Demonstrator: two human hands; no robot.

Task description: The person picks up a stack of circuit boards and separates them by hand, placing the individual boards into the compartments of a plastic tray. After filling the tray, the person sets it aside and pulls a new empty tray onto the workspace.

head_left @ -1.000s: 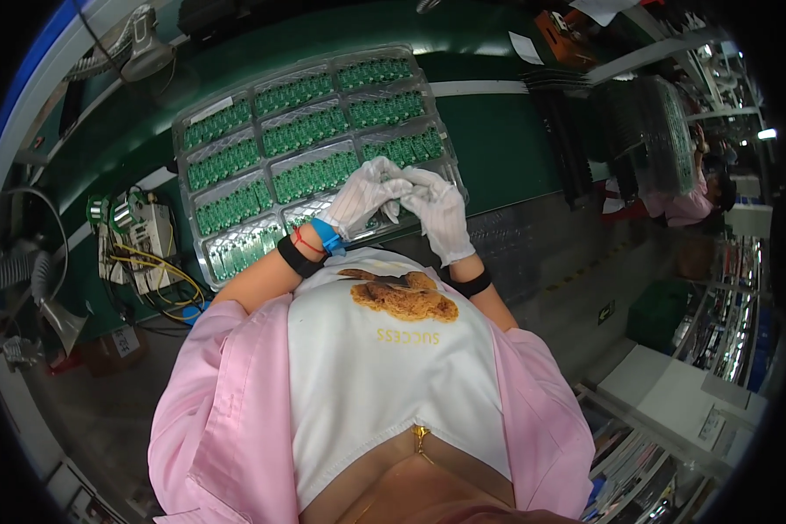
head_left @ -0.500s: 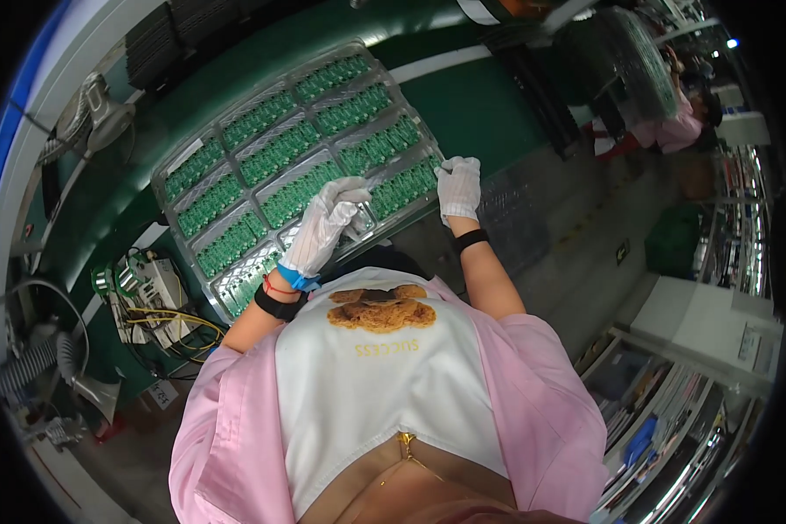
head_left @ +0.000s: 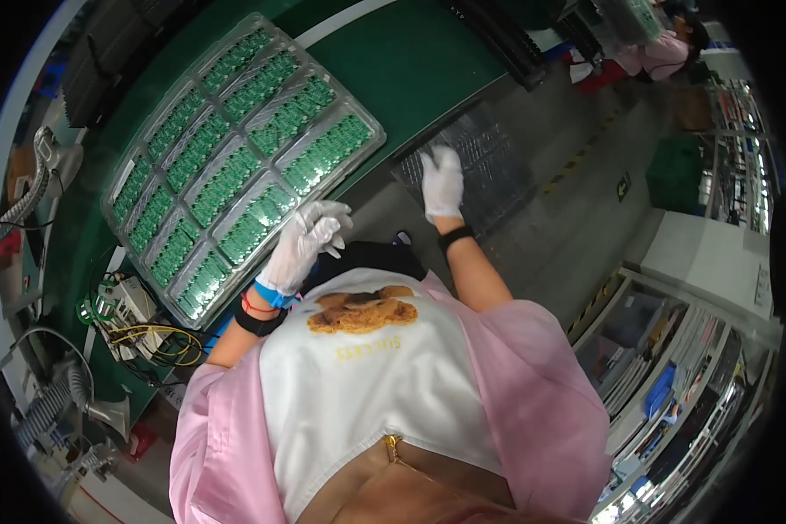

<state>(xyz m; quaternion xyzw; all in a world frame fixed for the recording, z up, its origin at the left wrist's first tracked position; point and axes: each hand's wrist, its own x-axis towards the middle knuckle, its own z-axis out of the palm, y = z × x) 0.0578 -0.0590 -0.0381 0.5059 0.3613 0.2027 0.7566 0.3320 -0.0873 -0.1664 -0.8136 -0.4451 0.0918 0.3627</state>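
Observation:
A large clear plastic tray (head_left: 275,164) with several compartments lies on the green worktable, filled with rows of green circuit boards (head_left: 327,155). My left hand (head_left: 301,249), in a white glove, hovers by the tray's near edge, fingers loosely bent and apart, nothing visible in them. Off the table's edge, my right hand (head_left: 444,185), also gloved, is over a transparent, dark-looking plastic tray (head_left: 489,162) that seems to hold no boards. Its fingers are curled, with a gap between thumb and fingers; whether it touches that tray is unclear.
Left of the boards sits a small device with cables (head_left: 140,306). Flexible ducts (head_left: 48,406) stand at the far left. Black racks (head_left: 498,39) line the table's far side. At right are a white cabinet (head_left: 703,262) and loaded shelves (head_left: 646,384). A co-worker in pink (head_left: 655,54) is far right.
My right hand has left the corner of the board-filled tray and moved over the transparent tray. My left hand has drawn back to the near edge. The whole view has shifted.

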